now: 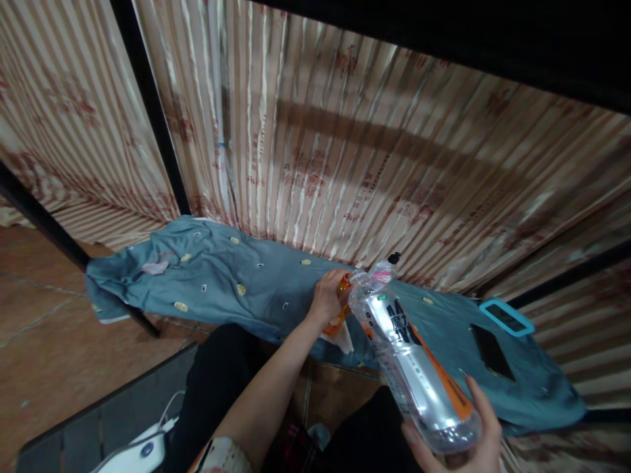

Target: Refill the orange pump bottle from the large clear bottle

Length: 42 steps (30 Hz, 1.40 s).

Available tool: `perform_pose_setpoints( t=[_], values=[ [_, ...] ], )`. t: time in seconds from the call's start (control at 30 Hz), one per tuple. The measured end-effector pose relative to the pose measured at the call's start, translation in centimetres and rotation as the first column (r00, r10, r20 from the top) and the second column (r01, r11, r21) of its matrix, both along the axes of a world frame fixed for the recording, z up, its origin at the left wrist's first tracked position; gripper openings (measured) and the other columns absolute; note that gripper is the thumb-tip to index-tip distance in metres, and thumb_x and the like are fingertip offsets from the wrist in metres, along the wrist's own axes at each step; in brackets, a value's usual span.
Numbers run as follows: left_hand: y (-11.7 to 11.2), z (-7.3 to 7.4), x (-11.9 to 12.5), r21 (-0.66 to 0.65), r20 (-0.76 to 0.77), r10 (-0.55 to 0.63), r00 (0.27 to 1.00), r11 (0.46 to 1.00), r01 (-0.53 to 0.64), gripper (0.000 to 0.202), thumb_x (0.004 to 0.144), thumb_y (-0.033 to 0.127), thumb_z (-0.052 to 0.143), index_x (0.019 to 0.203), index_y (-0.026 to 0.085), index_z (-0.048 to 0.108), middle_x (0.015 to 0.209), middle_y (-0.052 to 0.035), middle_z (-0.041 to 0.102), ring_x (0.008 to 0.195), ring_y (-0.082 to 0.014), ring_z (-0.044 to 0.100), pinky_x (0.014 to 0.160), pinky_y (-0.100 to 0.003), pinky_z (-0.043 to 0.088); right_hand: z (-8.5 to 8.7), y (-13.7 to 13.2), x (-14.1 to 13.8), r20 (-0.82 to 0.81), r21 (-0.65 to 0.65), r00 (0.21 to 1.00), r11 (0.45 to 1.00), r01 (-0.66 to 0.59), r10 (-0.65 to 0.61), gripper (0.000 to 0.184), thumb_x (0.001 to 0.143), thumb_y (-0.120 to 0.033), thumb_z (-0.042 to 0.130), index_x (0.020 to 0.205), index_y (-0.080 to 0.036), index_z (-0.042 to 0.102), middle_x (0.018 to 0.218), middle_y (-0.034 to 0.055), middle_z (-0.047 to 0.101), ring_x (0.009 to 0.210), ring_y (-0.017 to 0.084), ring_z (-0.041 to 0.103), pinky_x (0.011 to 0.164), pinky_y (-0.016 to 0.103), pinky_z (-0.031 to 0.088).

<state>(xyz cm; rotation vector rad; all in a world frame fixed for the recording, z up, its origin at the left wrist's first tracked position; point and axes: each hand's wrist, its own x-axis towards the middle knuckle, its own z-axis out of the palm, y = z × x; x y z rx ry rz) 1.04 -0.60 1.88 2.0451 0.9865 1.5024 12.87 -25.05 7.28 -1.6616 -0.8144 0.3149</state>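
My right hand (486, 430) grips the base of a large clear plastic bottle (414, 361) with a silver and orange label. The bottle is tilted, its neck pointing left and away from me. My left hand (324, 301) is closed around a small orange see-through container (344, 284), whose top sits right by the bottle's mouth; whether they touch, I cannot tell. Below the container, a white tissue (344, 339) shows. Just behind the bottle's neck is a small clear bottle (382, 272) with a black cap.
A teal patterned cloth (266, 279) covers the narrow bench. On its right lie a dark phone (491, 351) and a blue-framed device (507, 317); a pale pink scrap (154, 268) lies left. A white device with a cable (142, 453) rests on a dark slatted seat (73, 420). Striped curtains hang behind.
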Motion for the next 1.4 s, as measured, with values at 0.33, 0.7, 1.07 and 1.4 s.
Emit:
perform_pose_setpoints(
  t=[0.33, 0.7, 1.07, 1.4],
  values=[
    [-0.1, 0.1, 0.0, 0.009, 0.014, -0.011, 1.000, 1.000, 0.010, 0.016, 0.091, 0.027, 0.065, 0.104, 0.018, 0.067, 0.101, -0.0087, 0.072, 0.096, -0.0240, 0.067, 0.088, -0.038, 0.053, 0.2, -0.1, 0.2, 0.217, -0.042, 0.976, 0.999, 0.030, -0.020, 0.122, 0.053, -0.075, 0.076, 0.148, -0.009, 0.040, 0.133, 0.0224, 0.055, 0.125, 0.045, 0.051, 0.110, 0.065, 0.030],
    [-0.2, 0.3, 0.0, 0.019, 0.022, -0.030, 0.999, 0.999, 0.030, 0.014, 0.092, 0.025, 0.063, 0.103, 0.017, 0.067, 0.100, -0.0090, 0.071, 0.094, -0.0241, 0.066, 0.086, -0.037, 0.053, 0.4, -0.1, 0.3, 0.234, -0.033, 0.972, 0.999, 0.021, -0.013, 0.124, 0.054, -0.071, 0.078, 0.150, -0.005, 0.036, 0.132, 0.0207, 0.054, 0.115, 0.036, 0.057, 0.096, 0.047, 0.048],
    [-0.3, 0.4, 0.0, -0.007, 0.016, -0.030, 0.999, 1.000, 0.030, 0.015, 0.090, 0.025, 0.065, 0.103, 0.019, 0.068, 0.101, -0.0078, 0.071, 0.097, -0.0236, 0.067, 0.088, -0.037, 0.053, -0.5, 0.0, 0.1, -0.006, 0.122, 0.999, 0.992, -0.031, 0.032, 0.102, 0.046, -0.049, 0.090, 0.132, -0.017, 0.045, 0.144, 0.0213, 0.047, 0.136, 0.042, 0.045, 0.114, 0.060, 0.032],
    [-0.3, 0.1, 0.1, -0.011, 0.012, -0.006, 1.000, 1.000, 0.006, 0.015, 0.089, 0.022, 0.067, 0.103, 0.018, 0.067, 0.101, -0.0075, 0.071, 0.096, -0.0233, 0.067, 0.088, -0.037, 0.053, -0.3, -0.2, 0.4, 0.099, 0.103, 0.995, 0.995, -0.008, -0.002, 0.110, 0.051, -0.060, 0.087, 0.141, -0.013, 0.045, 0.140, 0.0175, 0.050, 0.133, 0.038, 0.046, 0.117, 0.055, 0.028]
  ],
)
